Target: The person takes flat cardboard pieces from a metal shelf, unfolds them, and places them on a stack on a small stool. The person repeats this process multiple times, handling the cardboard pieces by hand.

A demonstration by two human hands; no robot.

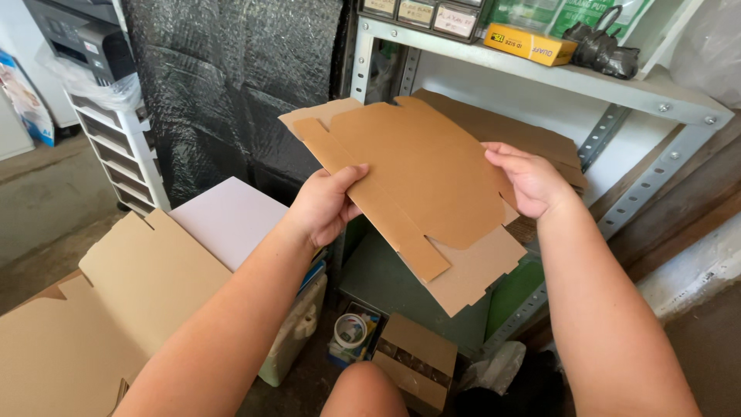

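I hold a flat, unfolded brown cardboard box blank [417,181] up in front of a metal shelf. My left hand [324,205] grips its lower left edge, thumb on top. My right hand [532,181] grips its right edge. The blank is tilted, with flaps and tabs pointing down toward the floor. More flat cardboard blanks [502,127] lie stacked on the shelf behind it.
A grey metal shelf [656,100] holds a yellow box [529,44] and a black bag [602,48]. Another flat cardboard blank [100,309] lies at lower left on a white board [228,216]. A tape roll [350,330] and small brown box [417,363] sit on the floor. White drawers [123,154] stand left.
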